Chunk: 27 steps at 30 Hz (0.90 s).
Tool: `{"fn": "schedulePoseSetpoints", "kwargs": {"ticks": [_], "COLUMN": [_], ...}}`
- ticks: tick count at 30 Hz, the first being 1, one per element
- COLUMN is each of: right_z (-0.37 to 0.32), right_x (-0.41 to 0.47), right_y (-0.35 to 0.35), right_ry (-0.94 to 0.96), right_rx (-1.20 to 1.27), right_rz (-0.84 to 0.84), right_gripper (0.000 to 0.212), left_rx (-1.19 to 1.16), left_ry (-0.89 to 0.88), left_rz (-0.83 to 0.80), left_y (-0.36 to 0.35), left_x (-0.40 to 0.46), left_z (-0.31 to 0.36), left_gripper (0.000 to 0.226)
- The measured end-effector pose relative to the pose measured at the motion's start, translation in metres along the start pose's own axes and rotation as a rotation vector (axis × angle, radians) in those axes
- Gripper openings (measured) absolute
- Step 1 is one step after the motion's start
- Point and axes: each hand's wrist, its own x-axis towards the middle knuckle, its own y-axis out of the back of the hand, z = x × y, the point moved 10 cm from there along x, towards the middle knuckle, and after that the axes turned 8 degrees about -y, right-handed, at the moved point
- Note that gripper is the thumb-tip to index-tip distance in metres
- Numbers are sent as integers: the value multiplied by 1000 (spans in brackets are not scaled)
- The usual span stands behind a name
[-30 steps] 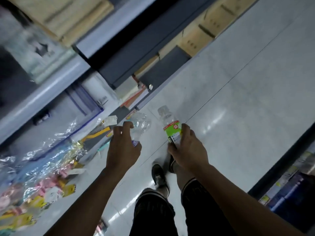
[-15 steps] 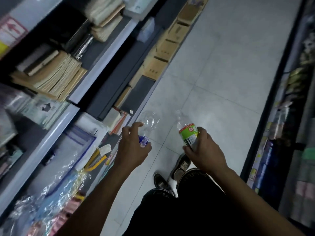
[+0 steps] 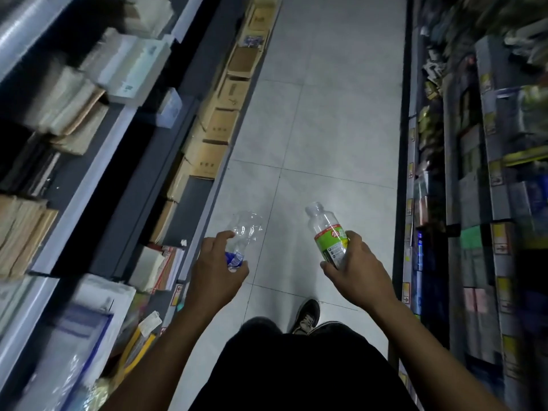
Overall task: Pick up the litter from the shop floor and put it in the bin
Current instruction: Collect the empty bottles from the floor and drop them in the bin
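Observation:
My left hand grips a crushed clear plastic bottle with a blue label, its crumpled end pointing away from me. My right hand holds an empty clear bottle with a green label, cap end tilted forward and up. Both are carried at waist height over the grey tiled aisle floor. No bin is in view.
Shelves with stacked paper and notebooks line the left. Brown cardboard boxes sit along the left shelf's foot. Packed goods shelves close the right side. My shoe is on the floor between them.
My view has swung up from the floor to look down the aisle. Both hands keep their bottles and have spread a little further apart.

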Motion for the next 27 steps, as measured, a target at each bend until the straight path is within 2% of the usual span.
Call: {"fn": "schedulePoseSetpoints", "kwargs": {"ticks": [7, 16, 21, 27], "right_z": [-11, -78, -114, -134], "right_x": [70, 179, 242, 310], "right_y": [41, 81, 101, 131], "right_ry": [33, 65, 13, -75], "right_rx": [-7, -17, 26, 64], "right_rz": [-30, -11, 19, 90], "right_gripper": [73, 73, 71, 63], "left_rx": [7, -43, -30, -63], "left_ry": [49, 149, 117, -30], "left_rz": [39, 104, 85, -19], "left_y": [-5, 23, 42, 41], "left_x": [43, 142, 237, 365], "left_z": [25, 13, 23, 65], "left_gripper": [63, 65, 63, 58]}}
